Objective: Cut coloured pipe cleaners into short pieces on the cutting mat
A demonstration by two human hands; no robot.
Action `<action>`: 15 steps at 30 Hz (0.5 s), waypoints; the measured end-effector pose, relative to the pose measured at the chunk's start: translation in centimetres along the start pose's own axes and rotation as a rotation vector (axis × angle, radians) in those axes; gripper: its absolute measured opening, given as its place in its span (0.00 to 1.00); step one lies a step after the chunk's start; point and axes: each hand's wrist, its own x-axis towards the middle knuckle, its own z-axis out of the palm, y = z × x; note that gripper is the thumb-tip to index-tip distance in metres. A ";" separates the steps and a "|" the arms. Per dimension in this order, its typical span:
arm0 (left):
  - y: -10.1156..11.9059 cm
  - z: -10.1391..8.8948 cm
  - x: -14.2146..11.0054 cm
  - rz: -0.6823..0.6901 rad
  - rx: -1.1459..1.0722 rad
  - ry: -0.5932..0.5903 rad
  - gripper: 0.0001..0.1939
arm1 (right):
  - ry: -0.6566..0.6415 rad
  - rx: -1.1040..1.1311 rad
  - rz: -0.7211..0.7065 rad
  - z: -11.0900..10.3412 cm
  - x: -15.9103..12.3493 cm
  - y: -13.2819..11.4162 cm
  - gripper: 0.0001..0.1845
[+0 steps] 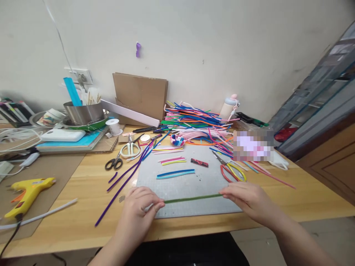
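Note:
A green pipe cleaner (192,198) is stretched straight over the near edge of a grey cutting mat (191,183). My left hand (140,208) pinches its left end with closed fingers. My right hand (245,199) grips its right end, fingers curled down over it. Short blue (175,173), pink and yellow (172,161) pipe cleaner pieces lie on the mat beyond.
A heap of coloured pipe cleaners (196,123) lies at the back. Pliers (230,170) rest right of the mat, scissors (124,153) and long purple pipe cleaners (124,177) left. A yellow glue gun (26,194) sits far left. Cardboard (140,96) leans on the wall.

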 end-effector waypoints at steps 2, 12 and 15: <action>0.0 0.3 1.2 0.029 -0.004 -0.009 0.05 | 0.015 -0.005 0.016 -0.5 -0.6 0.9 0.10; -0.4 2.5 7.3 -0.141 -0.103 0.083 0.06 | 0.158 -0.045 0.115 -3.1 1.4 7.1 0.11; -1.3 3.7 7.8 -0.352 -0.172 0.250 0.12 | 0.331 -0.077 0.268 -4.1 4.4 10.4 0.12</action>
